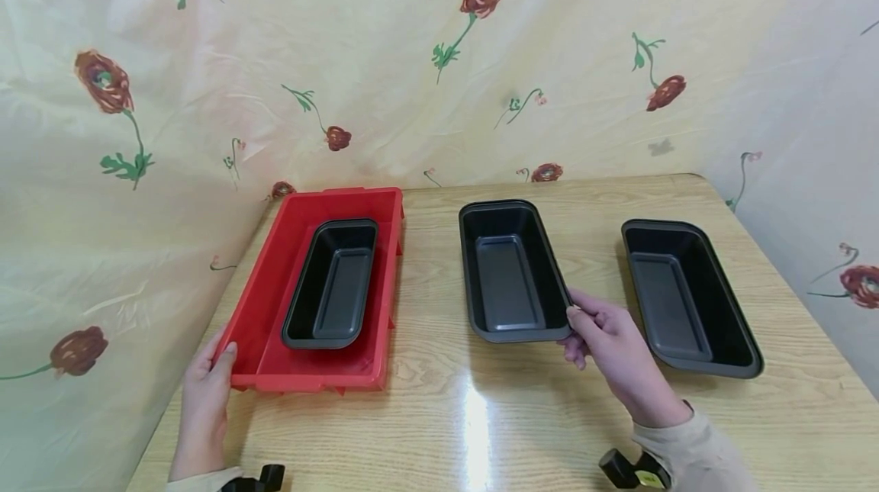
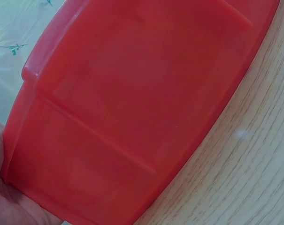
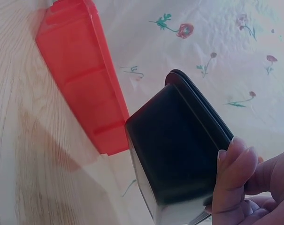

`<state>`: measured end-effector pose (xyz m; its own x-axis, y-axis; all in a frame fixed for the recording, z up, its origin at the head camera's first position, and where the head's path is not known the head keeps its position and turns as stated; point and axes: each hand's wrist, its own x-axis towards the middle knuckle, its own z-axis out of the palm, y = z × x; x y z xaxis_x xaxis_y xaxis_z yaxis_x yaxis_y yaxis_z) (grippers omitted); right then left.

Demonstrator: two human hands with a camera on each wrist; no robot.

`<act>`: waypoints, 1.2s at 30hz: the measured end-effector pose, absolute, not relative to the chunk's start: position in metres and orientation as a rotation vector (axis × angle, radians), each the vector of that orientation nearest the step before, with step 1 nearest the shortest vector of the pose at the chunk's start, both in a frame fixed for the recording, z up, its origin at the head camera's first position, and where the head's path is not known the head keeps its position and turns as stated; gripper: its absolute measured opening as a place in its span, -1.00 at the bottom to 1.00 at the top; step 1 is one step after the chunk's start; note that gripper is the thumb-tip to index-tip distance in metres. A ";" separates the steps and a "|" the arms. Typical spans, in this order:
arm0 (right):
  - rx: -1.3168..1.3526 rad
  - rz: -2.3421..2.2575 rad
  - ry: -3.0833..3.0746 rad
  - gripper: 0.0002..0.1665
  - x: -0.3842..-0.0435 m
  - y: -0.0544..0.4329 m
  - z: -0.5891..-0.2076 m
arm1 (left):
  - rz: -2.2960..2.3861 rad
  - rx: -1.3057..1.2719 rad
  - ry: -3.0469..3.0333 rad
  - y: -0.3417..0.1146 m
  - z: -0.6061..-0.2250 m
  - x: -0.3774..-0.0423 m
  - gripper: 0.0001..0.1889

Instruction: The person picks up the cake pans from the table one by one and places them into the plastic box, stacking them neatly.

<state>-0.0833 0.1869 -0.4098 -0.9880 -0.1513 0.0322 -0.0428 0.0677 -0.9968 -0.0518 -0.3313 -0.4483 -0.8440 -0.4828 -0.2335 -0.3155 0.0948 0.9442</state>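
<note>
My right hand [image 1: 611, 343] pinches the near right corner of a black loaf pan [image 1: 504, 278]. In the right wrist view that loaf pan [image 3: 174, 145] shows its outer side above the wood, fingers at its rim. On the left, my left hand [image 1: 209, 393] grips the near left corner of a red plastic tray [image 1: 268, 309], thumb over the rim. The left wrist view is mostly filled by the outer wall of the red tray [image 2: 132, 103]. A second black loaf pan [image 1: 343, 286] sits inside the tray, toward its right side.
A third black loaf pan [image 1: 676, 301] stands on the wooden table [image 1: 426, 431] to the right, beyond my right hand. Flower-printed sheeting [image 1: 384, 65] rises behind the table and along its left and right sides.
</note>
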 end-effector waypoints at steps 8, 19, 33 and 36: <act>-0.255 -2.095 2.232 -0.44 -0.083 0.182 -0.409 | -1.879 0.798 -2.207 -0.333 -0.449 -0.052 -0.41; -0.241 -2.098 2.205 -0.44 -0.083 0.175 -0.403 | -1.874 0.808 -2.203 -0.333 -0.449 -0.053 -0.42; -0.283 -2.096 2.175 -0.45 -0.083 0.169 -0.400 | -1.892 0.777 -2.172 -0.333 -0.450 -0.052 -0.43; -0.275 -2.098 2.171 -0.44 -0.083 0.167 -0.400 | -1.889 0.790 -2.175 -0.334 -0.450 -0.053 -0.43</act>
<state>-0.0827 0.1670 -0.3995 -0.9775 -0.2058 0.0464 -0.0534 0.0286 -0.9982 -0.0527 -0.3336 -0.4500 -0.8491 -0.4802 -0.2201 -0.2852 0.0661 0.9562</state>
